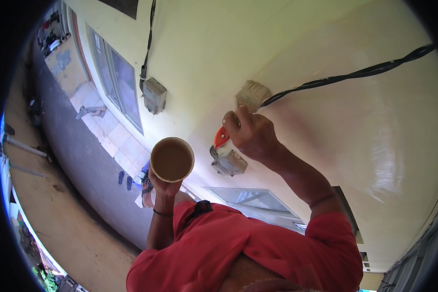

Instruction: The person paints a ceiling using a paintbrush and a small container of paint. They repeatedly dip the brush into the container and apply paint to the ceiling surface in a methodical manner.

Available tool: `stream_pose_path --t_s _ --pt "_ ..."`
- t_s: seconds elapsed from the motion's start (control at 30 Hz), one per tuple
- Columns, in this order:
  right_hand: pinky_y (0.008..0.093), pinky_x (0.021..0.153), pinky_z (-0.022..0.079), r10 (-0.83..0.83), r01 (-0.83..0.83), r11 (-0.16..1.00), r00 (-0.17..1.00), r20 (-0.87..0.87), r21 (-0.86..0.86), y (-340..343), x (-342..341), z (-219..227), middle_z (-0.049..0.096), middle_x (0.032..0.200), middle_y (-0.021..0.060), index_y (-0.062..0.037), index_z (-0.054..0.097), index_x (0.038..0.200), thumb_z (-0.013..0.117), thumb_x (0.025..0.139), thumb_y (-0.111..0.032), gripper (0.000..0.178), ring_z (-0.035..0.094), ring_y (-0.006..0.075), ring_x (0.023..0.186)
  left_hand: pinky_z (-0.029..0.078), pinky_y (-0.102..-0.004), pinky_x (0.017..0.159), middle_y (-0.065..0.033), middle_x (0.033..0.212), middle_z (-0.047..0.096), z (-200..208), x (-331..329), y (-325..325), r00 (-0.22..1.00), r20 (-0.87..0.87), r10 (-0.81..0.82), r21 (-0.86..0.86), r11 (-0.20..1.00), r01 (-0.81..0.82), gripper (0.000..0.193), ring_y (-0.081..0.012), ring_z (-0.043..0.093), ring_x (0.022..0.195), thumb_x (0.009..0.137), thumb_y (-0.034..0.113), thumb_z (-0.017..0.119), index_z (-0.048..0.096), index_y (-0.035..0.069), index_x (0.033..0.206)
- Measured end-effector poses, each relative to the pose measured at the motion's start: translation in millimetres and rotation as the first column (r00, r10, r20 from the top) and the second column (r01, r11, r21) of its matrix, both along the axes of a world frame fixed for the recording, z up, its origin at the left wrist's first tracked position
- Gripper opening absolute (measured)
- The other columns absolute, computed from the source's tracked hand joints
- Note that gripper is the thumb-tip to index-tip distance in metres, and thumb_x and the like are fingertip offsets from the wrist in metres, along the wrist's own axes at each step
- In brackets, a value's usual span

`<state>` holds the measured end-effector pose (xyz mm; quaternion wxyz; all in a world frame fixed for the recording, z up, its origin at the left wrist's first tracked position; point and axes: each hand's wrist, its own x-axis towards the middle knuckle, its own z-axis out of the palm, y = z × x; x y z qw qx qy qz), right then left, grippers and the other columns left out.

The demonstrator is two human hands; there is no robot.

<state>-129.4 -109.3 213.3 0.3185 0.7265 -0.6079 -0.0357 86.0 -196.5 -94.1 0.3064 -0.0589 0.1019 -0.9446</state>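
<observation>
My right hand [254, 134] is closed round a wide paintbrush with a red handle [222, 137]. The brush's pale, paint-covered bristles [252, 95] are up against the cream wall [199, 63], beside a black twisted cable [345, 79]. My left hand [164, 184] grips a round tub [172, 159] from below and behind. Brownish liquid shows inside the tub, and most of that hand's fingers are hidden by it. Wall around the brush and to its right looks wet and shiny.
Two grey meter-like boxes, one on the left [155, 95] and one below the brush [229, 163], are fixed to the wall. Windows [114, 73] break the wall. Below left lie a tiled ledge [123, 137], grey paving [82, 160] and a pair of sandals [125, 180].
</observation>
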Motion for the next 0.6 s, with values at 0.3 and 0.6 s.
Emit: stream_pose_path --t_s 0.3,0.6 --pt "0.0324 0.066 0.059 0.167 0.198 0.927 0.541 0.825 -0.318 35.7 22.8 16.5 0.077 0.095 0.0089 -0.0009 0.075 0.105 0.082 0.096 -0.008 0.013 0.074 0.0193 0.077 0.050 -0.0611 0.107 -0.0133 0.151 0.063 20.8 2.9 -0.4 0.987 0.163 -0.008 0.013 1.000 0.006 0.059 -0.0371 0.060 0.138 0.106 0.053 0.057 0.061 0.014 0.151" --pt "0.0335 0.068 0.057 0.432 0.556 0.830 -0.696 0.573 0.050 99.6 21.4 -43.9 0.076 0.098 0.0094 -0.0089 0.071 0.113 0.073 0.107 -0.038 0.029 0.075 0.0207 0.082 0.050 -0.0644 0.117 -0.0142 0.155 0.062 12.9 -12.5 6.9 0.991 0.113 -0.069 -0.049 0.996 0.075 0.059 -0.0379 0.058 0.144 0.108 0.052 0.056 0.061 0.012 0.152"
